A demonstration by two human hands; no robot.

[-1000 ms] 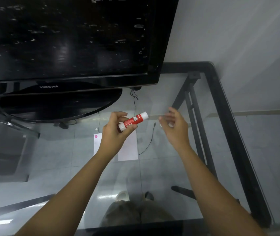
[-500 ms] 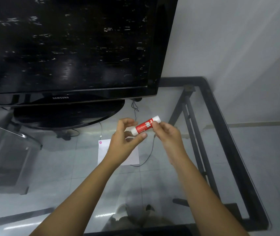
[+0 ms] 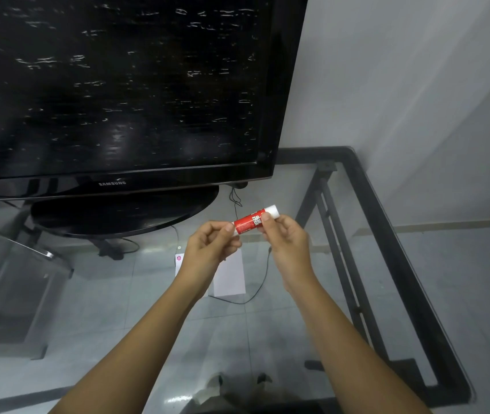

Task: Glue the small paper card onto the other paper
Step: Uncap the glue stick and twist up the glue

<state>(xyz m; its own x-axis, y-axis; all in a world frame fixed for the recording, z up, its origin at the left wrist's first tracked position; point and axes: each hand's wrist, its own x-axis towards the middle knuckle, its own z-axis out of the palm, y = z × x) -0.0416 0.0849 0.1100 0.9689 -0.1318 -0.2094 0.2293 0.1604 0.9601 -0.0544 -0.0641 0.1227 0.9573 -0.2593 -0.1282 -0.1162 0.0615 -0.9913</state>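
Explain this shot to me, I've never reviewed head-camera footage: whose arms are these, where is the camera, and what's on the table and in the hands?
The camera is worn on a person's head and looks forward and down, so the arms are their own. The left hand and right hand together hold a red glue stick above a glass table. White paper lies on the glass beneath the hands, partly hidden. A television stands at the back, and a thin cable runs beside the paper.

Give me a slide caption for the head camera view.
Both hands, left hand and right hand, grip a red glue stick above white paper.
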